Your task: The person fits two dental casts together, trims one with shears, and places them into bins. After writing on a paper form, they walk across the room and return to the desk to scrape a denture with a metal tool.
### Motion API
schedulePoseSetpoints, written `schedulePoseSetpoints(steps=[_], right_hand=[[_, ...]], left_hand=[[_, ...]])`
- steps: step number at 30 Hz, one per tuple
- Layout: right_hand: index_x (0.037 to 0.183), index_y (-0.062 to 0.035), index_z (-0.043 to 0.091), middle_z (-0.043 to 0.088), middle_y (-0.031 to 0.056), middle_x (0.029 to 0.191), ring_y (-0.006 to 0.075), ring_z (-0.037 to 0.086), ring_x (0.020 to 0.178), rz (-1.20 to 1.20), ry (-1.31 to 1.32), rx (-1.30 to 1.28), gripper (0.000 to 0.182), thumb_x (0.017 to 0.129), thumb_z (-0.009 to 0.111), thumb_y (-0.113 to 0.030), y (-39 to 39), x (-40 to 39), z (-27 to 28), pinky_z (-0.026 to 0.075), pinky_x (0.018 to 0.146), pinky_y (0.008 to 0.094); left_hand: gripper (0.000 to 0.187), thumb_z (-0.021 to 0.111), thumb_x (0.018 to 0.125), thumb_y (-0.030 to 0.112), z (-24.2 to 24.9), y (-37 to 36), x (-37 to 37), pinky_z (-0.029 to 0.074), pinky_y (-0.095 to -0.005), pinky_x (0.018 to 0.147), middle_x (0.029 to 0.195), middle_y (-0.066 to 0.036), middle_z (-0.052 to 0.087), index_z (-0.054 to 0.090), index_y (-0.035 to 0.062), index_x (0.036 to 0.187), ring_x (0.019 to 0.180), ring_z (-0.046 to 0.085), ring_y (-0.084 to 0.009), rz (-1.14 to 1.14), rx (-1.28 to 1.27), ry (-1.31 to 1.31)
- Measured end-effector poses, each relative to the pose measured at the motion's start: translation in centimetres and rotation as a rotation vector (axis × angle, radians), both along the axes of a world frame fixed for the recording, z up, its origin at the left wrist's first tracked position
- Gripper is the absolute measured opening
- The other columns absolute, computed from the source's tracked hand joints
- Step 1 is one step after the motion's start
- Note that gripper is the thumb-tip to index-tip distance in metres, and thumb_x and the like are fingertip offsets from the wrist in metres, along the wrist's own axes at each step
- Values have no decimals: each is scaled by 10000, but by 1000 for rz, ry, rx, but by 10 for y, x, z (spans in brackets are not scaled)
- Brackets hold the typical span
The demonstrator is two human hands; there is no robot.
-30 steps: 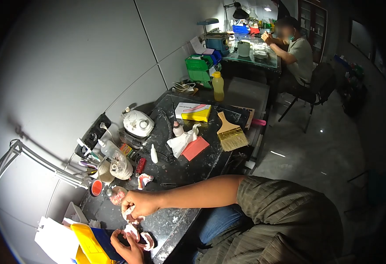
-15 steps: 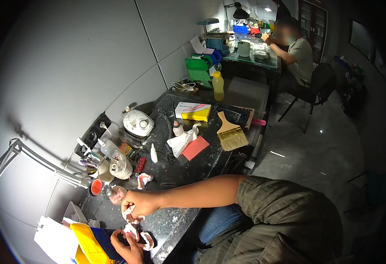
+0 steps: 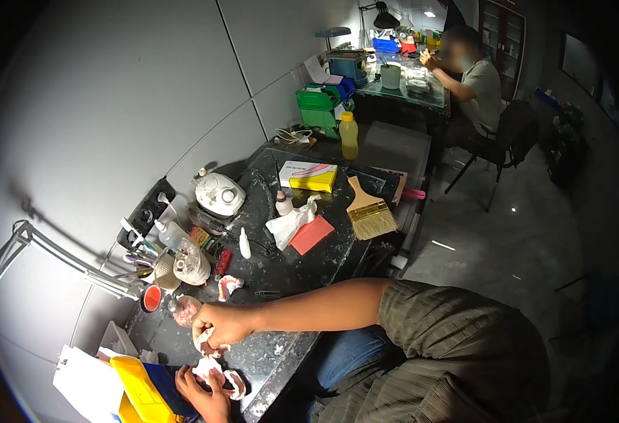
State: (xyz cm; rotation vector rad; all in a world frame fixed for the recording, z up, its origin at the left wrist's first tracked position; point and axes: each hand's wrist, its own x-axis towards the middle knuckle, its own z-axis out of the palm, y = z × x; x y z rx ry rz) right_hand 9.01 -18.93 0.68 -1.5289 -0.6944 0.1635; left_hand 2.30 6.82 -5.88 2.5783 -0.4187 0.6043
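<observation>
My right hand [image 3: 225, 326] is closed round a pale pink-and-white dental cast [image 3: 205, 344], its fingers hiding part of it. Just below, my left hand [image 3: 204, 396] has its thumb and fingers on a second dental cast [image 3: 209, 369] low over the black bench. Against that one, on its right, is a curved dental cast piece [image 3: 235, 385]. A jar of pinkish bits [image 3: 185, 310] stands just beyond my right hand. Farther up the bench lies a dental model with a red and white arch [image 3: 230, 286].
A yellow and blue box [image 3: 140, 391] is left of my left hand. Along the wall stand a lamp arm [image 3: 63, 257], bottles [image 3: 192, 266] and a white machine [image 3: 219, 194]. A wide brush [image 3: 371, 215] and a glove box [image 3: 309, 176] lie farther off. A person [image 3: 475, 84] sits at another bench.
The cast under my left hand has turned slightly, showing more of its face, and the fingers have shifted on it. My right hand keeps its hold. The view has moved slightly.
</observation>
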Motion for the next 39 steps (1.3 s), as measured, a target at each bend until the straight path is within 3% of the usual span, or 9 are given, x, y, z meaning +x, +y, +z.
schedulePoseSetpoints(steps=[3, 5, 6, 10, 14, 23, 28, 34, 39], right_hand=[[927, 40, 717, 726, 80, 831, 118, 676, 712, 40, 78, 19, 173, 760, 685, 66, 0, 0, 0, 533, 611, 279], [942, 38, 719, 727, 83, 835, 116, 677, 717, 44, 82, 16, 175, 773, 678, 64, -4, -1, 4, 536, 612, 277], [956, 35, 722, 728, 85, 838, 115, 679, 722, 64, 88, 14, 178, 787, 672, 62, -3, -3, 5, 538, 613, 274], [1015, 14, 723, 744, 71, 966, 127, 690, 918, 137, 103, 43, 192, 830, 681, 44, -12, -3, 12, 564, 785, 289], [1001, 30, 720, 725, 61, 908, 106, 669, 819, 104, 212, 39, 184, 829, 668, 69, -13, -5, 21, 533, 715, 256], [1033, 50, 695, 728, 85, 915, 123, 692, 799, 38, 269, 37, 290, 777, 585, 129, -15, -7, 27, 556, 716, 255], [1027, 47, 693, 729, 90, 921, 130, 699, 799, 5, 296, 24, 273, 782, 610, 133, -20, -3, 31, 561, 690, 258], [1023, 50, 694, 726, 98, 900, 142, 702, 775, -28, 253, 47, 261, 786, 630, 139, -19, 3, 20, 568, 669, 270], [993, 60, 689, 715, 112, 853, 145, 688, 720, 80, 276, 109, 231, 797, 612, 156, -13, -5, 22, 549, 616, 273]], left_hand=[[458, 665, 907, 199, -1, -3, -3, 365, -467, 1063, 1284, -232, 526, 511, -60, 1253, 1222, 471, -404, -13, -78, 28], [329, 694, 874, 154, 13, -19, -10, 429, -468, 1011, 1191, -252, 585, 513, -30, 1079, 1147, 556, -382, -1, -33, -129], [464, 655, 882, 171, 19, -20, -14, 397, -462, 1018, 1243, -254, 529, 511, -63, 1256, 1157, 493, -407, -48, -51, -32], [271, 650, 845, 214, 49, -53, -23, 445, -513, 679, 777, -235, 585, 552, -15, 951, 737, 563, -433, 83, -164, 167], [272, 607, 945, 231, 40, -60, -28, 489, -523, 515, 696, -203, 654, 502, 37, 1106, 586, 648, -436, 62, -124, 74], [288, 565, 988, 171, 37, -60, -27, 527, -506, 563, 814, -238, 697, 449, -26, 1163, 651, 679, -432, 4, -245, -12], [409, 647, 915, 50, 30, -42, -28, 563, -419, 580, 830, -201, 691, 421, -90, 1226, 655, 701, -365, -139, -162, -311], [514, 740, 768, 80, 47, -26, -48, 507, -426, 545, 758, -120, 577, 448, 7, 1185, 611, 613, -318, -274, -33, -450], [362, 651, 955, 134, 107, 3, -73, 543, -338, 599, 822, -102, 608, 422, 21, 1211, 676, 671, -240, -85, -116, -831]])
